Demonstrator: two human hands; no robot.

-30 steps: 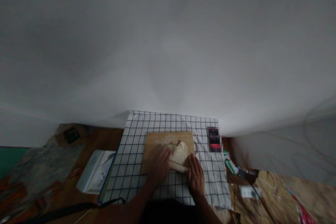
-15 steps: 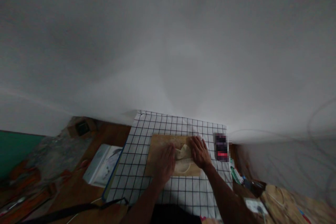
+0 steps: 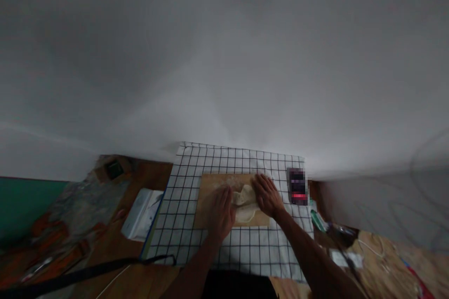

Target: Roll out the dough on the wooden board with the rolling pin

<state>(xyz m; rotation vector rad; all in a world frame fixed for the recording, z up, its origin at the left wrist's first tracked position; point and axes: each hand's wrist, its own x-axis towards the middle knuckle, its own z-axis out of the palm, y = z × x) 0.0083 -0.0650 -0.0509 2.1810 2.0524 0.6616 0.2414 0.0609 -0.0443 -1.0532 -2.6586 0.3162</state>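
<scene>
A pale, floppy piece of dough (image 3: 244,200) with a fold across its middle lies on a wooden board (image 3: 206,196). My left hand (image 3: 223,210) is against the dough's left edge, its fingers stretched out and pointing away from me. On the opposite edge, my right hand (image 3: 269,198) rests with long, straight fingers angled up and to the left. The parts of the dough under both hands are hidden. A whitish dusting marks the board beyond the dough.
The board sits on a white checked cloth (image 3: 189,177). A blurred-out dark device (image 3: 298,187) lies at the cloth's right. Left of the table is a white box or book (image 3: 142,215); a black strap (image 3: 115,264) crosses at lower left. A white wall (image 3: 224,79) rises behind.
The view has tilted slightly, so the table appears a little higher. Both hands keep nearly the same places on the dough, and the dough's front part looks slightly more spread.
</scene>
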